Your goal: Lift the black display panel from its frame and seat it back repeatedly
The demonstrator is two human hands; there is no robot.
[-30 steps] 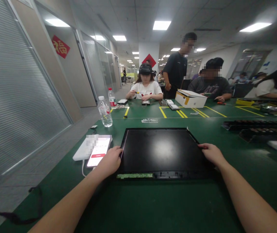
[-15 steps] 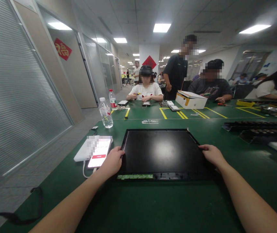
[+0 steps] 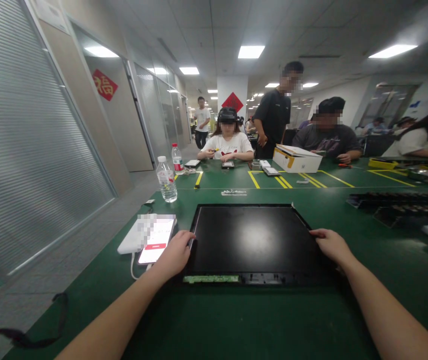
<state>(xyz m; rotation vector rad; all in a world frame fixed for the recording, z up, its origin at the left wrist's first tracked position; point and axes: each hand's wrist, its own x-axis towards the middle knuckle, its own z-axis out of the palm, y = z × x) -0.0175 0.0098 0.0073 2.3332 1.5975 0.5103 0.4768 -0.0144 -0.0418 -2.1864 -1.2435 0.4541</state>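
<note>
Flat in front of me is a black display panel [image 3: 229, 245] in a thin frame, its dark face up and reflecting a ceiling light. A narrow green circuit board [image 3: 211, 279] runs along the left part of its near edge. My left hand [image 3: 178, 252] grips the panel's left side, thumb on top of the rim. On the opposite side, my right hand [image 3: 332, 245] holds the right rim with the thumb above; its other fingers are mostly hidden underneath. A lit phone [image 3: 157, 240] lies just left of my left hand, with a white cable plugged in.
Left of the panel are a white flat box [image 3: 133, 237] and a water bottle [image 3: 167, 182]. Small pale parts [image 3: 234, 192] lie beyond the panel. Dark metal strips [image 3: 394, 207] are at the right. Across the green table [image 3: 244, 325], co-workers sit near a white-yellow carton [image 3: 297, 160].
My view has tilted slightly, so the whole scene sits a bit lower. Both hands keep their hold on the panel. A person in the background has stepped out to the left.
</note>
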